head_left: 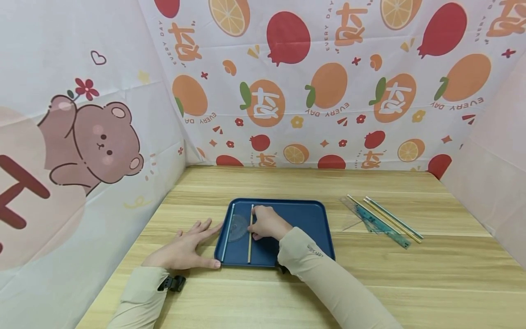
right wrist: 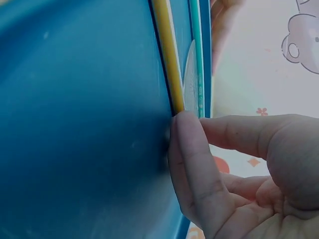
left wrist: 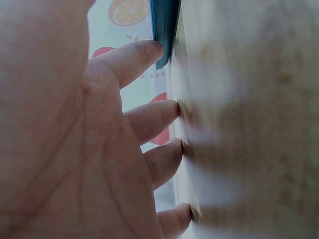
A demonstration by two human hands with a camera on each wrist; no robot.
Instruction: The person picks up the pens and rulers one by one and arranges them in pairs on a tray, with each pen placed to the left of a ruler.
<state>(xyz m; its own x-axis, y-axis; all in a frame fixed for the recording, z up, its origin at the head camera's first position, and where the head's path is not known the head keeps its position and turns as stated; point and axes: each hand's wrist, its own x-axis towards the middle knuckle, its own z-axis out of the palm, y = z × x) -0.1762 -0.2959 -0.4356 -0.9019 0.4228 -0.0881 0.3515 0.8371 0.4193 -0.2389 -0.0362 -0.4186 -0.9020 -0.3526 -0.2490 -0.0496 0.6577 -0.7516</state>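
My right hand (head_left: 268, 223) pinches a yellow pencil (head_left: 249, 249) that runs lengthwise inside the blue tray (head_left: 304, 219). In the right wrist view, its thumb and fingertips meet at the side of the pencil (right wrist: 168, 45), hiding part of it. Left of it, a green pencil (head_left: 227, 240) lies along the tray's left side. Between the two pencils a clear round-edged protractor (head_left: 238, 227) rests on the tray floor. My left hand (head_left: 185, 249) spreads its fingers on the table, with the thumb and forefinger at the tray's left edge.
On the table (head_left: 370, 283) right of the tray lie a teal ruler (head_left: 388, 230), a clear set square (head_left: 349, 208), another yellow pencil (head_left: 404, 227) and another green pencil (head_left: 394, 218), overlapping in part. Printed cloth (head_left: 287, 91) hangs behind and on both sides.
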